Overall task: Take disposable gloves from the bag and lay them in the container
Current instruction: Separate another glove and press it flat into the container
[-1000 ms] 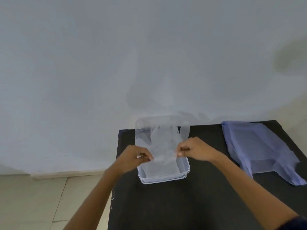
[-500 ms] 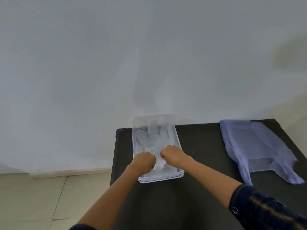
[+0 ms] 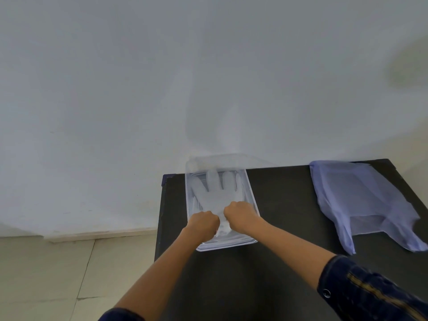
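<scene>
A clear rectangular plastic container [image 3: 253, 200] stands at the far left of a black table [image 3: 284, 205]. A translucent disposable glove [image 3: 214, 192] lies flat inside it, fingers pointing toward the wall. My left hand [image 3: 203, 224] and my right hand [image 3: 240, 216] are both down in the near half of the container, fists closed on the glove's cuff end, almost touching each other. A pale blue plastic bag [image 3: 361, 200] lies flat on the table's right side, apart from both hands.
A plain white wall rises right behind the table. Tiled floor [image 3: 46, 274] lies to the left, beyond the table's left edge. Dark tabletop stretches between the container and the bag and in front of both.
A second ago I held the glove stretched between my hands above the container. My hands have come together and gone down, and the glove now lies spread in the container.
</scene>
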